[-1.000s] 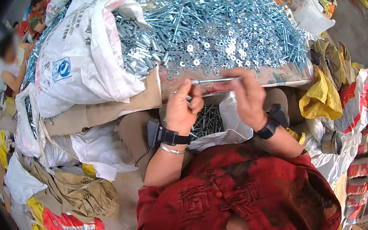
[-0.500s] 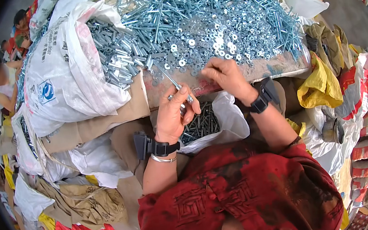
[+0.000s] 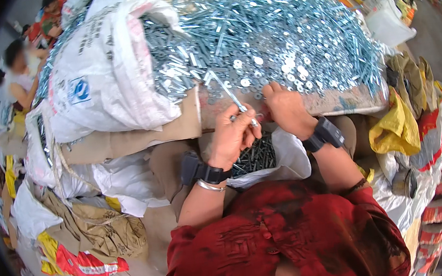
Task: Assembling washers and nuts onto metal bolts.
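My left hand (image 3: 234,136) is closed around a long silvery bolt (image 3: 231,94), which slants up and away from the fingers toward the pile. Small metal pieces also show between those fingers, too small to name. Close by on the right, my right hand (image 3: 287,110) is bent inward at the near edge of the washers (image 3: 300,70), fingertips pinched together. Whatever lies in that pinch is too small to make out. Below the hands, a white sack (image 3: 288,158) stands open with dark assembled bolts (image 3: 255,156) inside.
Loose long bolts (image 3: 250,5) heap up behind the washers. At left a white woven sack (image 3: 102,80) spills metal sleeves (image 3: 170,62) onto cardboard (image 3: 140,141). A yellow bag (image 3: 397,130) hangs at right, near a metal can (image 3: 403,183). Another person (image 3: 18,78) sits far left.
The view has shifted, so the pile sits slightly further right and lower. My right hand has drawn closer to my left and turned inward at the washers. The left still grips the bolt.
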Demonstrator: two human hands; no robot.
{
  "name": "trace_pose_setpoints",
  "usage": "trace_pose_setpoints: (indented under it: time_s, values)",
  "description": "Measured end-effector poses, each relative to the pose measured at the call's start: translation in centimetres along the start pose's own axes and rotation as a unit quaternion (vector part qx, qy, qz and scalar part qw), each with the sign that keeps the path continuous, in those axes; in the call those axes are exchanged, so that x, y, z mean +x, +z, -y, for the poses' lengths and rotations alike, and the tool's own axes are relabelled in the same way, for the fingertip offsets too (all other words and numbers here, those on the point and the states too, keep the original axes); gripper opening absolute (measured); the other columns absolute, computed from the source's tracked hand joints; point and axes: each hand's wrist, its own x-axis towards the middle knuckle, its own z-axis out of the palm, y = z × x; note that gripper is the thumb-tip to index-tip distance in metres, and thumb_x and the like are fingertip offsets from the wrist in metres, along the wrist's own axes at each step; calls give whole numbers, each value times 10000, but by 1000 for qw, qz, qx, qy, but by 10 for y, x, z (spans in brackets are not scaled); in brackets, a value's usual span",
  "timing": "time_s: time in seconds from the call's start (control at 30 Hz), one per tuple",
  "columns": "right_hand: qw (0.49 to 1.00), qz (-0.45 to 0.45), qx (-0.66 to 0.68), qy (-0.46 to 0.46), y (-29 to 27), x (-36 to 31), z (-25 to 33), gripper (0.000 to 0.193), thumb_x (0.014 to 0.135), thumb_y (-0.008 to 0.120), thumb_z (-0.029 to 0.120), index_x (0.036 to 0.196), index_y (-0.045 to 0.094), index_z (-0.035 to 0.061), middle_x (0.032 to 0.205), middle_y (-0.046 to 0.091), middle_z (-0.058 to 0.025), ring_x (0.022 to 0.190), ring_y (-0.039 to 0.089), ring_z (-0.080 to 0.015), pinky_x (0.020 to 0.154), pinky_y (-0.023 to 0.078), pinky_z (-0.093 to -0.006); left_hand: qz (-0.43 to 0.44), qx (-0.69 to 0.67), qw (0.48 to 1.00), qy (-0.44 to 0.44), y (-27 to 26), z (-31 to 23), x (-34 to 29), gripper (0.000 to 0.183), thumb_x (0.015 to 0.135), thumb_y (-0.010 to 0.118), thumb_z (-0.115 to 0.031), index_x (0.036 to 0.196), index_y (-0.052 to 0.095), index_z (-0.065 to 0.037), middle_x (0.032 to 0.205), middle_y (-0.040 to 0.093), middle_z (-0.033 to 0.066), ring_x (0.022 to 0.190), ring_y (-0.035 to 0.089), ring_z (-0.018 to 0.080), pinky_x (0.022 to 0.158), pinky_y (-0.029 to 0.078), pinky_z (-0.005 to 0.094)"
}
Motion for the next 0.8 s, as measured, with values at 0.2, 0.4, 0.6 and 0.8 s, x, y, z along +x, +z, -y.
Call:
trace_pose_setpoints:
  time_s: [0.2, 0.4, 0.6, 0.8]
  values:
    - [999, -38, 20, 20, -6, -1, -16, 74, 880, 601, 75, 934, 574, 32, 871, 646, -138, 723, 677, -297, 586, 532, -399, 19, 191, 979, 68, -1, 5, -2, 153, 953, 642, -201, 932, 622, -51, 646, 633, 69, 487, 554, 105, 425, 377, 255]
    - [733, -59, 656, 168, -51, -29, -27, 63, 918, 641, 24, 951, 669, -22, 715, 666, -54, 610, 664, -108, 526, 560, -243, -5, 642, 746, 176, 12, 3, -13, 169, 872, 635, -240, 927, 613, -83, 704, 619, 189, 724, 622, 415, 633, 462, 519]
    - [764, -62, 617, 180, -44, -52, -28, 49, 930, 644, 35, 926, 676, -1, 711, 661, -23, 583, 636, -71, 505, 533, -219, 48, 668, 710, 219, 15, 7, -13, 180, 863, 659, -229, 927, 583, -79, 682, 618, 166, 694, 634, 387, 615, 466, 503]
    - [775, -89, 600, 180, -47, -67, -43, 67, 939, 637, 52, 947, 677, -2, 727, 661, -32, 576, 633, -88, 517, 537, -224, 77, 687, 685, 227, 24, 11, -10, 175, 856, 674, -201, 895, 568, -67, 688, 631, 133, 674, 641, 352, 586, 469, 479]
